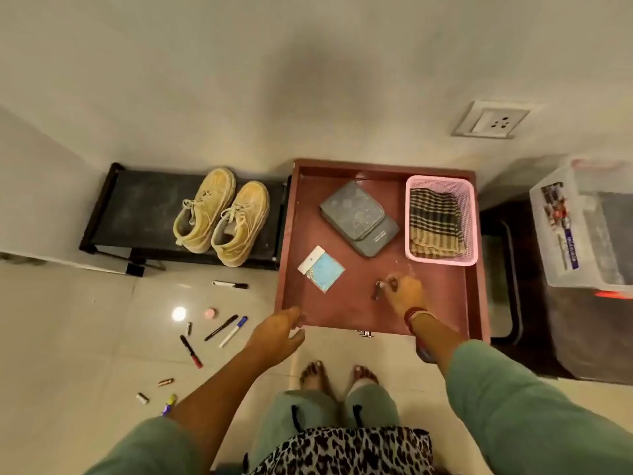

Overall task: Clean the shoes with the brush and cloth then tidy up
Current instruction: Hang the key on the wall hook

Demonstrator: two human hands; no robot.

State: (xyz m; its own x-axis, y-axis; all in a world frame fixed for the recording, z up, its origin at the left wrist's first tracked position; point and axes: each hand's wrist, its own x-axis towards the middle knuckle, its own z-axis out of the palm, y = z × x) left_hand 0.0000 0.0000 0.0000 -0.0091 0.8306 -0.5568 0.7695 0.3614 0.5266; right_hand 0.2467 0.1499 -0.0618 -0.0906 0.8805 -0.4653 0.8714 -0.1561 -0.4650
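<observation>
A pair of tan lace-up shoes (219, 216) stands side by side on a low black rack (113, 214) against the wall. To the right lies an open reddish drawer (356, 303). In its far right corner a pink basket (440, 260) contains a folded striped cloth (435, 221). My right hand (406, 296) reaches into the drawer and pinches a small dark object (377, 290) near the front. My left hand (279, 332) hovers at the drawer's front left corner, fingers straight, holding nothing. No brush is visible.
A grey pouch (359, 217) and a light blue packet (321, 268) lie in the drawer. Markers (230, 285), pens (226, 329) and small batteries (166, 382) are scattered on the tiled floor to the left. A clear plastic box (589, 228) sits on dark furniture at right.
</observation>
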